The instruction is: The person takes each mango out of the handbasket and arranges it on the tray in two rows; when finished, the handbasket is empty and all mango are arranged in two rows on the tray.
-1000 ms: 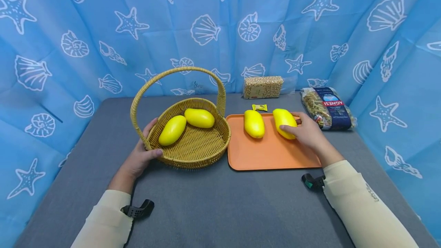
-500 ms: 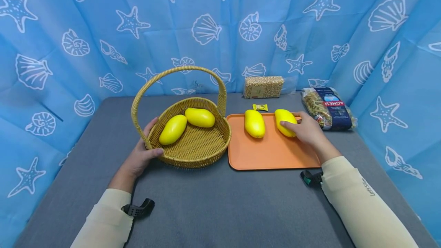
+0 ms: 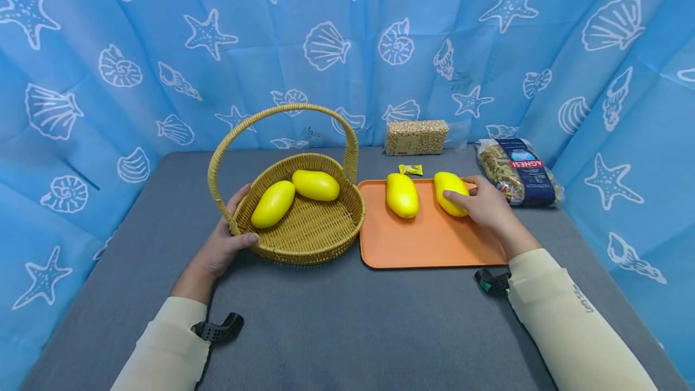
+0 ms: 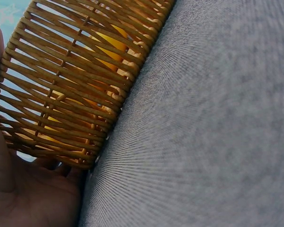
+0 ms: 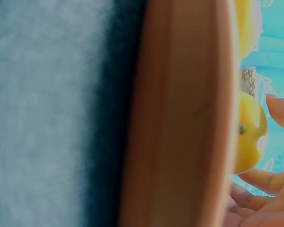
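Note:
My left hand (image 3: 219, 250) grips the left side of a wicker basket (image 3: 306, 254) with a tall handle, its thumb over the rim. Two yellow mangoes, a left one (image 3: 272, 204) and a right one (image 3: 316, 186), lie inside; yellow shows through the weave (image 4: 71, 71) in the left wrist view. On the orange tray (image 3: 423, 251) rest two more mangoes. My right hand (image 3: 487, 205) holds the right-hand mango (image 3: 447, 189) there, thumb on the near side and fingers partly hidden behind it. The other mango (image 3: 402, 195) lies to its left, untouched.
Behind the tray lie a small yellow wrapped candy (image 3: 411, 169) and a vacuum pack of pale grains (image 3: 416, 137). A bag of Agnesi pasta (image 3: 519, 172) sits to the right of the tray. A blue shell-print curtain (image 3: 347, 47) hangs along the grey table's (image 3: 347, 330) far edge.
The right-hand mango and my right hand have shifted very slightly on the tray, the thumb a little higher along the fruit. My left hand and the basket stay put.

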### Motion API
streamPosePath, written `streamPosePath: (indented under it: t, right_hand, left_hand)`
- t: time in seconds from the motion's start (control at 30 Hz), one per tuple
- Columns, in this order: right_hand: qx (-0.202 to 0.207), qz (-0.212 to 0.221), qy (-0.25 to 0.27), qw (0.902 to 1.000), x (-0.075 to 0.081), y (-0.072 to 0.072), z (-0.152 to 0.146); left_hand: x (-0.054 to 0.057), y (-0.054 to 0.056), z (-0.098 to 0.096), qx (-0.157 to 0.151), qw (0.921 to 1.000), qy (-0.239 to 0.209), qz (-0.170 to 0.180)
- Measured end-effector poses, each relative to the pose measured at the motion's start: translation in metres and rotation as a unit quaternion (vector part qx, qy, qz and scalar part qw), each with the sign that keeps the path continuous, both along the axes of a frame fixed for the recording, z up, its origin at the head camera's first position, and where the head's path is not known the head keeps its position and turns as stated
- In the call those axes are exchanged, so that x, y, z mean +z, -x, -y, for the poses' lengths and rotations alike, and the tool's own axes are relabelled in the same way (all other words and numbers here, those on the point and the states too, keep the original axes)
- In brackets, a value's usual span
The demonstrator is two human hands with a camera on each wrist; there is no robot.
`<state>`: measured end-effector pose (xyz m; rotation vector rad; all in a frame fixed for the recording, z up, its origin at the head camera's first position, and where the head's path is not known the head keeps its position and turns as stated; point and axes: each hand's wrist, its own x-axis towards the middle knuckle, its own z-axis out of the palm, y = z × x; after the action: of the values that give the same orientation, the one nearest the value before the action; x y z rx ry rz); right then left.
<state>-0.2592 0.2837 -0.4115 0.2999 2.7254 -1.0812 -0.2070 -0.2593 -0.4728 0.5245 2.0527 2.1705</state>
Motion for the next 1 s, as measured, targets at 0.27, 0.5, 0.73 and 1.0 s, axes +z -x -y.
streamPosePath:
  t: [0.27,0.5,0.73,1.0]
  right_hand:
    - [0.012,-0.046,0.026,0.9985,0.009,-0.006,-0.007]
    - [0.028,-0.129,0.070,0.9888,0.022,-0.012,-0.003]
    - [0.074,-0.206,0.121,0.9683,0.044,-0.023,0.011]
    - [0.178,-0.260,0.166,0.9346,0.064,-0.035,0.032]
  left_hand:
    - [-0.001,0.002,-0.001,-0.010,0.9999,-0.008,-0.006]
    - [-0.001,0.001,0.000,-0.008,0.9998,-0.018,-0.001]
    - [-0.001,0.001,0.000,-0.005,0.9997,-0.022,0.003]
    - [-0.002,0.000,0.001,-0.002,0.9999,-0.017,0.003]
